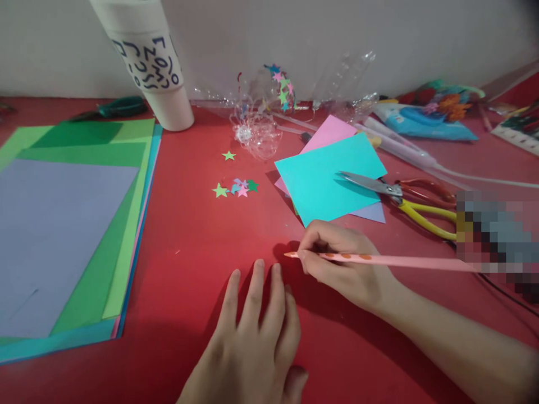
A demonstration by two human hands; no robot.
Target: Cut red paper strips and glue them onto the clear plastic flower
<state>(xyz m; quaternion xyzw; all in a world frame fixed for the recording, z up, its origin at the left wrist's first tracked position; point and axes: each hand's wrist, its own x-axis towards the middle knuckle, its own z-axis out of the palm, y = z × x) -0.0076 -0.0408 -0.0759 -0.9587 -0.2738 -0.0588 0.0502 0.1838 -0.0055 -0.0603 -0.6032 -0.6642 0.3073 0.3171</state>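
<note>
Find pencil (404,260) right of centre, running near-level across the frame, point toward the middle, far end lost in a blurred patch at right edge. Hold close behind the point with right hand (357,283): grip pinched on pencil, thumb against fingers. Cannot tell contact between point and worktop (177,224). See left hand (252,342) at lower centre, palm down, fingers extended, grasping nothing visible.

Judge pencil light, stiff, probably smooth; fragile mainly at the point. Take hold just behind the point, by the orange marks, for control; expect slight tail drag from the long shaft behind. Avoid side load on the point.

Note also cyan card (324,179) above right hand, partly under scissors (396,192); stars (243,191) near centre; sheets (63,235) at left; cup (145,62) at upper left.
</note>
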